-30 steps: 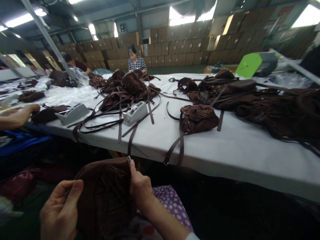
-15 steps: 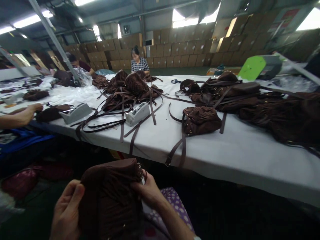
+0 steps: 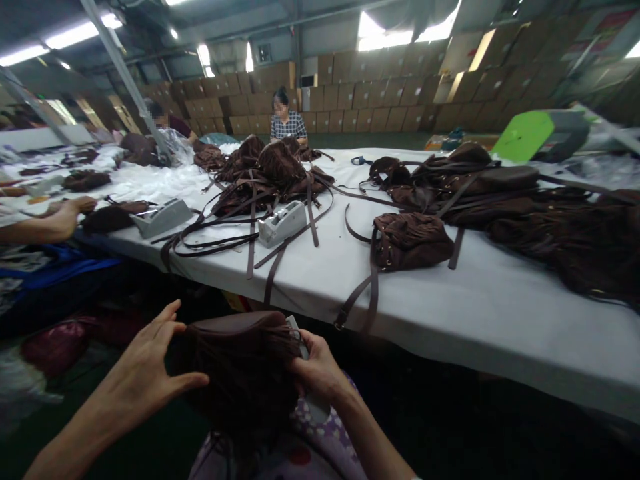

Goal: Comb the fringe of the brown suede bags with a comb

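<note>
A dark brown fringed bag (image 3: 240,367) is held over my lap, below the table's front edge. My right hand (image 3: 320,367) grips its right side near the gathered edge. In that same hand a narrow pale grey object (image 3: 294,328) shows above the fingers; its kind cannot be made out. My left hand (image 3: 150,363) is at the bag's left side, with thumb and fingers spread apart. Whether its fingers touch the bag is hard to see in the dark. The bag's underside is in shadow.
A white-covered table (image 3: 310,287) bears a single brown bag (image 3: 413,240), heaps of bags (image 3: 270,167), loose straps and grey tape dispensers (image 3: 283,223). A co-worker's hand (image 3: 65,217) works at far left. One person (image 3: 289,123) sits across the table. Stacked cartons (image 3: 360,97) line the back.
My left hand has let go of the bag's side and spread its fingers. The bag has turned and shifted slightly right with my right hand. The pale grey object shows more.
</note>
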Demonstrator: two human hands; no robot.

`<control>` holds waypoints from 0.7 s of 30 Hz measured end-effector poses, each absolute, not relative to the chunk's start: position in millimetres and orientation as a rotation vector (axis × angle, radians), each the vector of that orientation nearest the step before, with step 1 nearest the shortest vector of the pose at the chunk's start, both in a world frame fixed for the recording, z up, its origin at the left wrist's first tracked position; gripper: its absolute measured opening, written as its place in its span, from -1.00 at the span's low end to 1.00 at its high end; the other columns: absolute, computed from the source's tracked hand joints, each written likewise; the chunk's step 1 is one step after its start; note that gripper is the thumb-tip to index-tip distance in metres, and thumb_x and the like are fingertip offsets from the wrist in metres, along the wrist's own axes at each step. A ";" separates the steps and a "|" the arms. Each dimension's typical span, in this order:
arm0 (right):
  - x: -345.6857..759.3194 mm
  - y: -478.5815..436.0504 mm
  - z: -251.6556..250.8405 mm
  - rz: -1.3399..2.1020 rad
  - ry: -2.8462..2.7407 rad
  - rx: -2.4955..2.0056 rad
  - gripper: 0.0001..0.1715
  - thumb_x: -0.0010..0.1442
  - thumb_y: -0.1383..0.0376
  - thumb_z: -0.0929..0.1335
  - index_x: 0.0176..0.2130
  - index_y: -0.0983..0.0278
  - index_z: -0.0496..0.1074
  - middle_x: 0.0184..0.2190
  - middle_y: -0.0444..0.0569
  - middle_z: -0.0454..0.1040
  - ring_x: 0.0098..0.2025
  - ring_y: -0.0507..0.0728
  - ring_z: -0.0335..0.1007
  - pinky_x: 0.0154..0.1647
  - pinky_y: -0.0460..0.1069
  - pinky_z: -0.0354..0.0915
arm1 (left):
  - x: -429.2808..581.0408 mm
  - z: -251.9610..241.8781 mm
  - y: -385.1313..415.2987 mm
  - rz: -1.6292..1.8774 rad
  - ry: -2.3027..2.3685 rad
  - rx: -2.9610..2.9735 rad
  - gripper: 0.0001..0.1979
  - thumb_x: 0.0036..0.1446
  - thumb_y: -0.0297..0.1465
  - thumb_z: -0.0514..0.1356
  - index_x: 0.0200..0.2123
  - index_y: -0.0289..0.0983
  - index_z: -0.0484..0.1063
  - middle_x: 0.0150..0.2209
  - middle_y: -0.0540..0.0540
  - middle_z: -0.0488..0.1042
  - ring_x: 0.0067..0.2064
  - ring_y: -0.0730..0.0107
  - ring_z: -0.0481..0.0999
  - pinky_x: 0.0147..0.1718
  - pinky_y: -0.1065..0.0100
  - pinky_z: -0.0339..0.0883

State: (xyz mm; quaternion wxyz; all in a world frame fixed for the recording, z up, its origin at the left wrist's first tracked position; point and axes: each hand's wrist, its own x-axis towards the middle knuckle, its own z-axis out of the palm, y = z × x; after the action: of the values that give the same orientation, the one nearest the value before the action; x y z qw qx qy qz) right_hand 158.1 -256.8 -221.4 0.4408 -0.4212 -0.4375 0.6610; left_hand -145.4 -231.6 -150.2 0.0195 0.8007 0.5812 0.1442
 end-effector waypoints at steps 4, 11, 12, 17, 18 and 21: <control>159.5 -267.2 -213.8 1.740 -1.195 -1.004 -0.66 -0.07 0.39 0.36 -0.20 0.33 0.46 -0.50 -0.21 0.42 -0.62 -0.08 0.21 -0.66 -0.20 0.16 | -115.8 -136.5 -231.6 0.534 1.568 2.396 0.00 -0.25 -0.11 0.38 0.25 -0.14 0.01 0.36 -0.21 -0.11 0.29 -0.15 0.07 0.19 -0.10 0.05; 149.9 -261.1 -253.9 1.601 -1.004 -1.251 -0.60 -0.07 0.21 0.40 -0.21 0.33 0.41 -0.55 -0.19 0.38 -0.70 -0.07 0.17 -0.72 -0.17 0.12 | -69.4 -173.5 -236.2 0.162 1.174 1.753 -0.40 0.00 -0.39 0.17 0.16 -0.13 0.23 -0.02 -0.06 0.50 0.03 0.16 0.45 0.03 0.24 0.28; 156.4 -257.2 -263.5 1.523 -0.931 -1.325 -0.55 0.00 0.13 0.35 -0.15 0.33 0.37 -0.55 -0.18 0.37 -0.72 -0.07 0.15 -0.73 -0.17 0.09 | -72.3 -180.4 -233.2 0.212 1.231 1.729 -0.50 0.01 -0.39 0.15 0.09 -0.17 0.31 -0.05 -0.06 0.52 0.02 0.16 0.46 0.02 0.26 0.28; 182.3 -257.5 -281.6 1.268 -0.862 -1.499 -0.47 0.21 0.11 0.14 0.09 0.32 0.20 -0.55 -0.18 0.32 -0.69 -0.03 0.18 -0.67 -0.14 0.13 | -95.2 -199.8 -216.0 0.243 1.340 1.643 -0.58 -0.04 -0.37 0.20 -0.05 -0.25 0.42 -0.08 -0.08 0.53 0.01 0.11 0.45 0.02 0.24 0.26; 178.4 -262.6 -278.6 1.203 -0.946 -1.519 -0.47 0.23 0.16 0.15 0.13 0.30 0.17 -0.55 -0.17 0.33 -0.65 0.00 0.24 -0.61 -0.12 0.19 | -95.8 -200.9 -213.7 0.235 1.347 1.631 -0.59 -0.05 -0.37 0.20 -0.06 -0.26 0.42 -0.08 -0.08 0.54 0.01 0.10 0.45 0.01 0.24 0.26; 147.1 -278.5 -270.1 0.852 -1.536 -1.576 -0.35 0.22 0.37 0.15 0.29 0.27 0.02 -0.44 -0.04 0.45 -0.45 0.10 0.41 -0.37 -0.03 0.33 | -88.2 -200.0 -210.4 0.203 1.329 1.623 -0.65 -0.04 -0.37 0.21 -0.12 -0.26 0.45 -0.12 -0.08 0.55 -0.03 0.10 0.47 -0.03 0.24 0.28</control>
State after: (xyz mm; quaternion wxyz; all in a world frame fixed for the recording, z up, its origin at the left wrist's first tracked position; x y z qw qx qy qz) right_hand 147.1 -278.5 -270.1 0.3810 -0.6175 -0.6018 0.3338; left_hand -88.2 -210.4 -200.0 0.4944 0.6693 0.5484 0.0836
